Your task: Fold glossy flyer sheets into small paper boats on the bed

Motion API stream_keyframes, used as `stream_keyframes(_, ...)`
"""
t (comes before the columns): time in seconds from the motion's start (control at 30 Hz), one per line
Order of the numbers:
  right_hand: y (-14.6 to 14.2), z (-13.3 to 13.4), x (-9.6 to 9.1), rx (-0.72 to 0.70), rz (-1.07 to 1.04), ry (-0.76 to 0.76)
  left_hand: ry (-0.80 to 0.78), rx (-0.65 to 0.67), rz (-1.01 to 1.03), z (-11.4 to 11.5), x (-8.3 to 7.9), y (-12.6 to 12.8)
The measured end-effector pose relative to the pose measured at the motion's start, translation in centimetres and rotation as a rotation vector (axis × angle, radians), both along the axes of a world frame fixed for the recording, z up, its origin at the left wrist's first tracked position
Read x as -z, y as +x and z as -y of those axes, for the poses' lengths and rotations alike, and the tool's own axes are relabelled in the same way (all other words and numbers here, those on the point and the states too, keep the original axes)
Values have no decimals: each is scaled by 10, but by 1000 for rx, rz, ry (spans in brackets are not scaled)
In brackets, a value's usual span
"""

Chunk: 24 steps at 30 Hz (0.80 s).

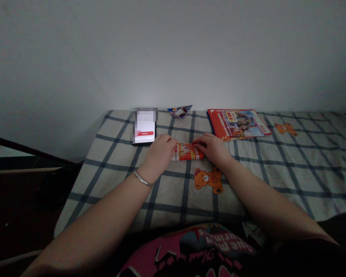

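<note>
A small folded piece of orange and white printed paper lies on the checked cloth in front of me. My left hand presses its fingertips on the paper's left end, fingers curled; a silver bangle is on that wrist. My right hand pinches the paper's right end, fingers closed on it. Both hands rest on the cloth.
A lit phone lies just beyond my left hand. A folded paper boat stands by the wall. A red printed leaflet lies at the back right. The cloth's left edge drops to a dark floor.
</note>
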State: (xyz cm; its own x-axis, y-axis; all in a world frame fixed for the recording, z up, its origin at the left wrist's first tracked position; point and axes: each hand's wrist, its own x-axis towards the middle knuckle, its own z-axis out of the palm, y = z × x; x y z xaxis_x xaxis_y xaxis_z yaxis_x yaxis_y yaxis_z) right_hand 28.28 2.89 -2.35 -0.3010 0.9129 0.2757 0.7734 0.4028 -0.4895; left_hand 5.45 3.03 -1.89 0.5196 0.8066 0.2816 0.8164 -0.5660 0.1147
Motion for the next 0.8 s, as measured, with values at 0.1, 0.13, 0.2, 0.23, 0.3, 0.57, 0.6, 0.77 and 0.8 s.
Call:
stream_keyframes(0.1,1,0,0,-32,-16,1,11,-5,-65,3,-3,1)
stream_keyframes(0.13,1,0,0,-40,-17,0,16,-6,-87,5,-5,2)
stream_keyframes(0.2,1,-1,0,-41,-9,-9,31,-8,-132,7,-9,5)
stream_keyframes(0.23,0,-1,-1,-38,-2,-15,36,-15,-163,9,-12,6)
stream_keyframes(0.3,0,0,-2,-29,12,-25,57,-31,-206,10,-16,7)
stream_keyframes(0.57,4,-2,-8,-56,83,-57,-15,44,-236,9,-23,2)
stream_keyframes(0.6,4,-2,-9,-62,91,-61,-22,45,-236,9,-23,1)
stream_keyframes(0.77,0,6,-15,-5,149,-68,-15,43,-177,11,-21,1)
stream_keyframes(0.8,-2,8,-16,19,173,-58,-19,33,-164,12,-21,2)
